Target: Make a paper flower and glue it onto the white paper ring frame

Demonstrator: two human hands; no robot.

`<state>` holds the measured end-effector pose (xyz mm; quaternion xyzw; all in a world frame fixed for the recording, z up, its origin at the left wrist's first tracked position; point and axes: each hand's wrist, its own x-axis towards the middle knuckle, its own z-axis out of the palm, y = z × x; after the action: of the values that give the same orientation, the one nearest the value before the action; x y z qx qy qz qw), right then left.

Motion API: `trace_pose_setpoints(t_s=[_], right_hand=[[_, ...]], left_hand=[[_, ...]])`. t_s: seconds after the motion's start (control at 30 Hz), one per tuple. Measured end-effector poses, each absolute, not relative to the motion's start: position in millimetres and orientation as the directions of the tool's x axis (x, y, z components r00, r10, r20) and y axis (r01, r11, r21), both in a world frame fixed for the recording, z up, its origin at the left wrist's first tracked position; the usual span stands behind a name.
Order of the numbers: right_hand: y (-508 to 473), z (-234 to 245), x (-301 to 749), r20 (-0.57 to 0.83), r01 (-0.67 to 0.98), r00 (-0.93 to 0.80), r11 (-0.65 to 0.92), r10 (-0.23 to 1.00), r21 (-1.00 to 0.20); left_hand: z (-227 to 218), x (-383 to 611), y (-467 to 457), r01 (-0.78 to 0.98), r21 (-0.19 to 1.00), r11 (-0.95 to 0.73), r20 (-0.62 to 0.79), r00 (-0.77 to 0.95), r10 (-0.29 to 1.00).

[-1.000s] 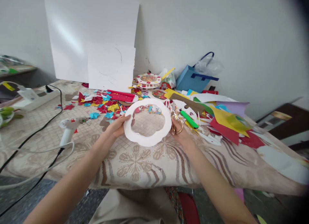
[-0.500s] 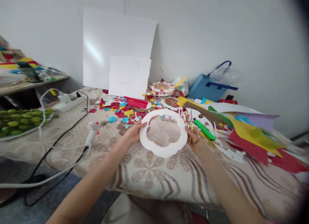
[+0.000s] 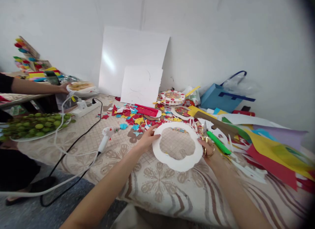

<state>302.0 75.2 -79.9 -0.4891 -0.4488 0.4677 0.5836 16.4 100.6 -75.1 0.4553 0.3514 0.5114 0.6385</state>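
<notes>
A white paper ring (image 3: 177, 161) with a flower-shaped hole is held above the patterned tablecloth (image 3: 157, 179). My left hand (image 3: 147, 139) pinches its left edge, fingers closed on the paper. My right hand (image 3: 209, 150) grips the ring's right edge and also holds gold-handled scissors (image 3: 205, 142), blades pointing away from me. A green marker (image 3: 218, 142) lies just right of the scissors.
Coloured paper scraps (image 3: 133, 115) and decorated paper discs (image 3: 172, 96) lie behind the ring. Large coloured sheets (image 3: 273, 150) cover the right side. A white glue gun (image 3: 105, 138) with cord lies left. A tray of green fruit (image 3: 36, 124) and another person's arm (image 3: 36, 86) are far left.
My view has swung left, bringing the fruit tray and another person's arm into sight. Both hands keep holding the ring and scissors in the same grip.
</notes>
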Motion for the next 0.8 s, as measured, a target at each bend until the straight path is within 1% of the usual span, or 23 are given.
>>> trace_pose_setpoints(t_s=[0.1,0.17,0.37,0.5,0.63,0.8], right_hand=[[77.0,-80.7,304.1,0.062,-0.111,0.171,0.082,0.983,-0.99],[77.4,-80.2,305.0,0.074,-0.112,0.169,0.094,0.983,-0.989],[72.2,-72.5,304.8,0.06,-0.151,0.184,0.089,0.981,-0.985],[67.5,-66.8,305.1,0.059,-0.18,0.158,0.087,0.986,-0.98],[68.6,-66.8,308.0,0.028,-0.175,0.176,0.059,0.984,-0.983],[69.8,-66.4,310.0,0.009,-0.181,0.177,0.041,0.984,-0.983]], left_hand=[[-72.5,16.6,99.6,-0.327,0.944,0.052,0.056,0.311,0.949],[-71.3,16.8,98.9,-0.326,0.944,0.054,0.061,0.334,0.941],[-68.0,17.1,95.7,-0.307,0.949,0.071,0.023,0.291,0.956],[-62.2,17.5,92.8,-0.284,0.957,0.057,0.024,0.273,0.962],[-57.2,16.9,91.2,-0.268,0.962,0.048,0.039,0.309,0.95],[-55.4,15.4,91.3,-0.27,0.962,0.046,0.069,0.403,0.912]])
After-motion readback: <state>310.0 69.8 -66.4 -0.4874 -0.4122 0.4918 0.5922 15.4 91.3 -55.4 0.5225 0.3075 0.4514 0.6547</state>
